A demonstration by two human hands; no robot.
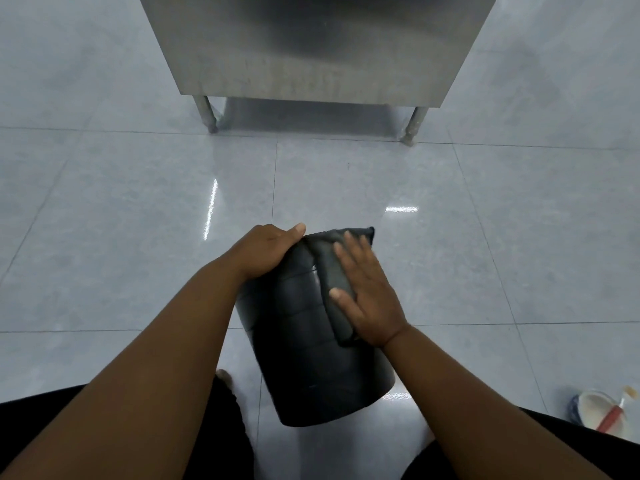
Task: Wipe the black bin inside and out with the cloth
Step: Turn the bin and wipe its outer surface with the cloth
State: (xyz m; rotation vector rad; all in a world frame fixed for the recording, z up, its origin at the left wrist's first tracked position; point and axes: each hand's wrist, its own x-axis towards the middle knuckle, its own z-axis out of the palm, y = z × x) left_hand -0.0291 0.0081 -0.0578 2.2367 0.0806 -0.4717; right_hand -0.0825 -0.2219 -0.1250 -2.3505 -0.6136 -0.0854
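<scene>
The left hand [268, 252] has a closed grip on the far end of the bin [311, 344]. The right hand [369, 292] lies open and flat, pressing the cloth [334, 271] on the bin's side. The bin is tilted over the tiled floor [138, 220], with a steel cabinet [311, 46] farther away.

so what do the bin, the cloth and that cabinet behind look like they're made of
Bin: probably plastic, matte black with moulded horizontal ridges and a dull sheen.
Cloth: soft dark grey fabric, perhaps microfibre; it folds and drapes over the bin's side.
Cabinet: likely stainless steel, brushed grey panel with blurred reflections and metal legs.
</scene>
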